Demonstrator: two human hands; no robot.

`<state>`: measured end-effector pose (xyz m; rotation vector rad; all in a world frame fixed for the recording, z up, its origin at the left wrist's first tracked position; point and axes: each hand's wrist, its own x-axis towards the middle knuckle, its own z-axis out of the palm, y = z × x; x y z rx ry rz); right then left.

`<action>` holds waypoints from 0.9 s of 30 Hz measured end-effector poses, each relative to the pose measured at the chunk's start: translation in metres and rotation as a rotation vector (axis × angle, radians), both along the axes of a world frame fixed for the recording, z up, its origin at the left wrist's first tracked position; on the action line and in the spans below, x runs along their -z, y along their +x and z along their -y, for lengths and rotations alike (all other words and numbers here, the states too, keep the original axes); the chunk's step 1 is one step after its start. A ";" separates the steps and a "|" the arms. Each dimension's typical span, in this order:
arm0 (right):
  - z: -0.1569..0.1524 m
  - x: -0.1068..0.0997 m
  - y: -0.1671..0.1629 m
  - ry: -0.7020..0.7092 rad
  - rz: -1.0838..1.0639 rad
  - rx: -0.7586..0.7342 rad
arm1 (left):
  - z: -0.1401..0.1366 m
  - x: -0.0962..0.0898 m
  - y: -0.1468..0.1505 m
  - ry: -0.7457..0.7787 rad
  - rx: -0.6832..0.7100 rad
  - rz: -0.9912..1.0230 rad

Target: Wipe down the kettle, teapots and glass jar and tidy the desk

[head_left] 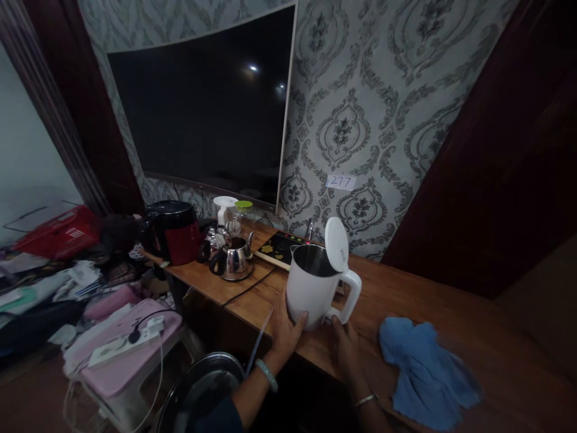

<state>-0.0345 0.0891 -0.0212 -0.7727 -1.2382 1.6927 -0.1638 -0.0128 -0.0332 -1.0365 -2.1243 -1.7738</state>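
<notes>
A white electric kettle [308, 294] is held between my two hands over the front of the wooden desk, its lid [336, 245] tipped up and the dark metal inside showing. My left hand [285, 332] wraps round the lower left of its body. On the other side, my right hand [345, 340] grips low down by the foot of the kettle's handle [353, 294]. Behind the kettle lies a black induction hob [279, 248] with red lights. To the right, a crumpled blue cloth [426, 367] rests on the desk [374, 282].
Left on the desk stand a small steel teapot [238, 260], a black-and-red appliance [178, 231] and a green-lidded jar [244, 211]. A metal basin [202, 385] sits below the desk edge. A power strip [124, 347] with cords lies on a pink stool [153, 337].
</notes>
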 end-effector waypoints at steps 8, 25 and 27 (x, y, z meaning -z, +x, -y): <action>0.001 -0.006 0.000 0.057 0.043 0.045 | -0.001 0.002 0.000 0.010 -0.017 0.008; -0.002 0.001 -0.002 0.053 0.035 0.053 | 0.001 -0.006 0.001 0.019 -0.003 0.040; -0.002 0.000 -0.002 0.042 0.021 0.047 | 0.002 -0.007 0.000 0.019 0.005 0.045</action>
